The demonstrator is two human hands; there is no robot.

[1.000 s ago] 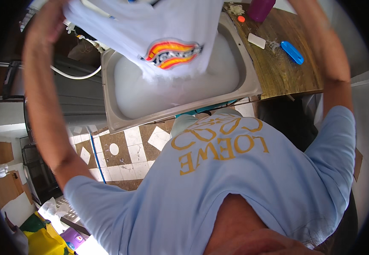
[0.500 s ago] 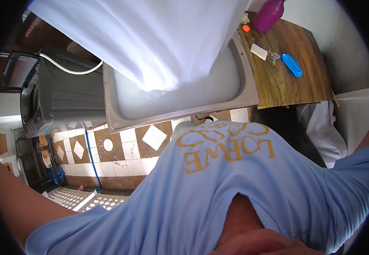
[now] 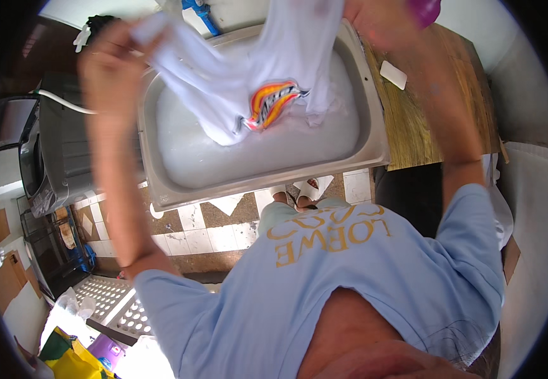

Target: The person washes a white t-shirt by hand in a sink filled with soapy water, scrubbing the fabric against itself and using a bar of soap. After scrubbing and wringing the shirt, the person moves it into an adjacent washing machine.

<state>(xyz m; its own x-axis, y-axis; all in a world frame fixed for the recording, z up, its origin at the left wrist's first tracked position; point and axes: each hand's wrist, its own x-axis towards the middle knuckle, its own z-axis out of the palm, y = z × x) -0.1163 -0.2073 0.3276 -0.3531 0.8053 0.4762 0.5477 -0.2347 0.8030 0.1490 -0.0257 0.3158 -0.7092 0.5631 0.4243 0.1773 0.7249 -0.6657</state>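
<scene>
A white shirt (image 3: 217, 95) with an orange, red and black printed emblem hangs over a grey rectangular basin (image 3: 375, 126). Its lower part dips into cloudy, whitish water (image 3: 217, 164). At the upper left, my left hand (image 3: 119, 54), blurred by motion, is closed on one edge of the shirt, which stretches from it toward the basin. My right hand (image 3: 378, 22) is raised at the top edge of the view beside the shirt's other side; its fingers are smeared and partly cut off, so its grip does not show clearly.
Right of the basin, a wooden board (image 3: 413, 139) carries a white bar (image 3: 392, 75); a purple bottle (image 3: 427, 11) is partly behind my right arm. A grey washing machine (image 3: 65, 148) with a white hose (image 3: 65, 101) stands left. A blue object (image 3: 201, 16) lies behind the basin.
The shirt, which filled the top of the view, is lower and gathered, with its emblem showing. Both hands have come into view. My right forearm covers the blue brush-shaped object on the board.
</scene>
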